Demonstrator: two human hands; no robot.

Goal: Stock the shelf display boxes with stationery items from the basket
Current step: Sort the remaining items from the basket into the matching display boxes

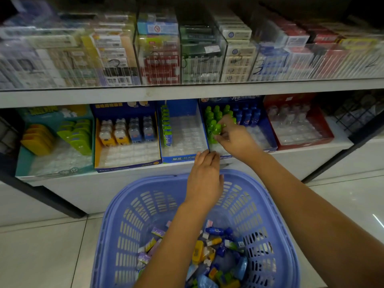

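A blue plastic basket stands on the floor below the shelf, with several small stationery items in its bottom. My right hand reaches into the blue display box and pinches a green bottle-shaped item among several others, beside blue ones. My left hand rests with its fingertips on the front edge where two boxes meet. The neighbouring blue box holds a row of green packs at its left wall.
More display boxes line the lower shelf: a teal one, a yellow and blue one and a red one. Above, clear acrylic bins hold packaged goods. Tiled floor surrounds the basket.
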